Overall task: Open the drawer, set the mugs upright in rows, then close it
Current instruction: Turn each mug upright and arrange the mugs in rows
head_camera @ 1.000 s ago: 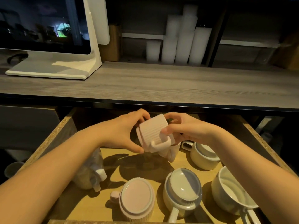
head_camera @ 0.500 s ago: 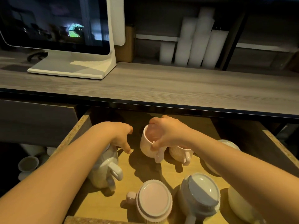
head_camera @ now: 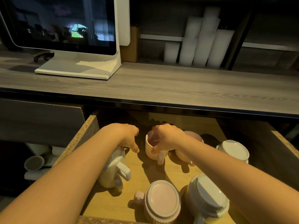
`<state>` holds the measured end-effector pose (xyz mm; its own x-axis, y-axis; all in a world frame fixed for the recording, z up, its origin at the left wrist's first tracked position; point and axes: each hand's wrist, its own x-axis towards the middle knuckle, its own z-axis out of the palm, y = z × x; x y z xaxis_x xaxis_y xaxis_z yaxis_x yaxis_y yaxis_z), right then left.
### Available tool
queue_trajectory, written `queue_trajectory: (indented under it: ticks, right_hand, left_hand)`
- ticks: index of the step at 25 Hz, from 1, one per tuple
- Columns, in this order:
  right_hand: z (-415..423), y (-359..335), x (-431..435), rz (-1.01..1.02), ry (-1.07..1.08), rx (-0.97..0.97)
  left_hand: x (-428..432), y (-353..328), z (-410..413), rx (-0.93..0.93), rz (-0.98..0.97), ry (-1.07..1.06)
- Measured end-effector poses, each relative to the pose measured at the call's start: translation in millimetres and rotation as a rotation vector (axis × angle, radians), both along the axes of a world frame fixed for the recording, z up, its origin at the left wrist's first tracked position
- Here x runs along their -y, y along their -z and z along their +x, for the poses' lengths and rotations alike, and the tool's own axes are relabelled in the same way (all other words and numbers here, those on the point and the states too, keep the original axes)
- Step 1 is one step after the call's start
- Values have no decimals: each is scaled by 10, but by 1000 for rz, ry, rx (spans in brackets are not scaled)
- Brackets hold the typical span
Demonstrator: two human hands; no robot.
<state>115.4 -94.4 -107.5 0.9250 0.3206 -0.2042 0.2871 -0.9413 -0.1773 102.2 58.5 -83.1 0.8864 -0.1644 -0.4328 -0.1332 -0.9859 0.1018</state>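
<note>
The drawer under the counter stands pulled out. My right hand grips the rim of a ribbed pink mug, which stands upright near the back with its handle facing me. A second upright pink mug stands just right of it, mostly behind my wrist. My left hand hovers left of the held mug with curled fingers, holding nothing. A white mug sits under my left forearm. Upside down are a pink mug, a grey-white mug and a white mug.
A grey wooden counter overhangs the drawer's back, carrying a white-framed monitor. White cylinders stand on the shelf behind. Cups lie on a lower level left of the drawer. Bare drawer floor shows in the middle.
The ribbed pink mug was held tilted in both hands above the drawer; now it stands upright on the drawer floor. My left hand has let go of it. The camera view shifted left.
</note>
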Motion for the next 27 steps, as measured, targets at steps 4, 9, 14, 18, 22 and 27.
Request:
queue_trajectory:
  ticks: [4,9,14,18,22,27]
  right_hand:
    - [-54,-119,16,-1,-16,14]
    - [-244,-443,-6,25,-72,58]
    - [-441,-506,-42,97,-101,-22]
    - [-494,-471,-55,128,-96,-24]
    - [-522,-407,10,164,-77,-57]
    - [-514,-375,111,185,-42,-55]
  left_hand:
    - [6,-115,-27,13,14,7]
    - [20,-539,-116,110,81,50]
    - [-187,-596,-433,44,117,67]
    - [-442,-500,-586,19,86,43]
    - [-515,-442,-569,40,77,45]
    - [-425,-397,-514,-6,68,62]
